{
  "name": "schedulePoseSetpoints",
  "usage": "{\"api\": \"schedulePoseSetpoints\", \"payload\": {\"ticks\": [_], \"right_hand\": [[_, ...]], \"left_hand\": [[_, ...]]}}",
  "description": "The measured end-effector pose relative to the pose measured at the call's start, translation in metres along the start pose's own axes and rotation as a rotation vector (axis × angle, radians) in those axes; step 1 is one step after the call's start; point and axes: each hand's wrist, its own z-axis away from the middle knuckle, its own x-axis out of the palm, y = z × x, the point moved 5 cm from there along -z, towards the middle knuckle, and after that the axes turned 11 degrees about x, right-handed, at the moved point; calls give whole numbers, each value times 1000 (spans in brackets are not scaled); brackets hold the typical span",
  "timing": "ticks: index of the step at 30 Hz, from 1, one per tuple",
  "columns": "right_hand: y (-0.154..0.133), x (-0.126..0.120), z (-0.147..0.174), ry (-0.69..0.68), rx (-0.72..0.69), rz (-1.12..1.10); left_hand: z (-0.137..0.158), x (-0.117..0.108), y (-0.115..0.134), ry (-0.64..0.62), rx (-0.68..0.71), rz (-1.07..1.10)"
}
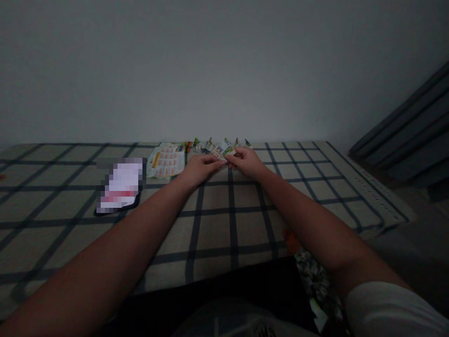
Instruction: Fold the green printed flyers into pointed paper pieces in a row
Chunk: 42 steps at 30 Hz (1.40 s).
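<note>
Both hands meet near the far side of a checked cloth (213, 224). My left hand (199, 169) pinches the lower edge of a small piece of folded printed paper (224, 150) between thumb and fingers. From the other side, my right hand (247, 162) grips the same paper, its fingers curled beneath. Several other folded paper pieces (200, 146) stand behind it along the wall. Just left of my left hand lies a stack of printed paper sheets (169, 160) with colourful grids. The fingers partly cover the held paper, so its full shape is hidden.
A phone-like object with a blurred, bright screen (122, 182) lies on the cloth at the left. The plain wall (224, 70) rises right behind the cloth. Crumpled paper scraps (312, 274) are below the front edge, near my right forearm. Dark folded fabric (407, 126) hangs at the right.
</note>
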Motion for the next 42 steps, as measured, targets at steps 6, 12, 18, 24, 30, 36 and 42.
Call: {"api": "schedulePoseSetpoints", "payload": {"ticks": [6, 12, 18, 24, 30, 36, 42], "right_hand": [[3, 0, -2, -24, 23, 3], [6, -1, -3, -36, 14, 42], [6, 1, -3, -21, -3, -56], [12, 4, -4, -32, -23, 13], [10, 2, -5, -17, -20, 9], [4, 1, -2, -7, 28, -26], [4, 5, -1, -8, 52, -103]], "left_hand": [[2, 0, 1, -10, 1, -48], [5, -1, 8, 1, -22, -92], [3, -2, 10, 6, -15, -124], [1, -3, 15, -34, -30, -183], [0, -1, 5, -70, -29, -205], [-3, -9, -2, 48, 54, -157], [-1, -12, 12, 107, 106, -144]]}}
